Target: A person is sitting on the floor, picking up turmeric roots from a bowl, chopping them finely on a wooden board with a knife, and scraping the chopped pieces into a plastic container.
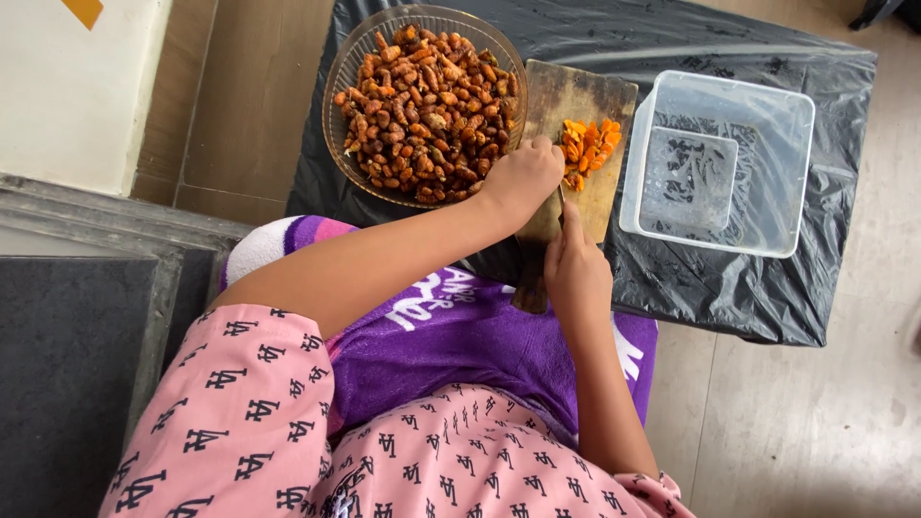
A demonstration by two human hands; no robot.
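Note:
My left hand presses down on a turmeric root at the near end of a wooden cutting board; the root is mostly hidden under my fingers. A small heap of cut orange turmeric slices lies just right of that hand. My right hand grips a knife, forefinger stretched along the back of the blade. The thin blade stands on the board beside my left fingertips. To the left of the board, a glass bowl holds a heap of whole brown-orange turmeric roots.
A clear square plastic container, nothing in it, stands right of the board. All rest on a low surface covered by a black plastic sheet. My knees in pink patterned trousers and a purple shirt fill the foreground. Grey stone steps lie at left.

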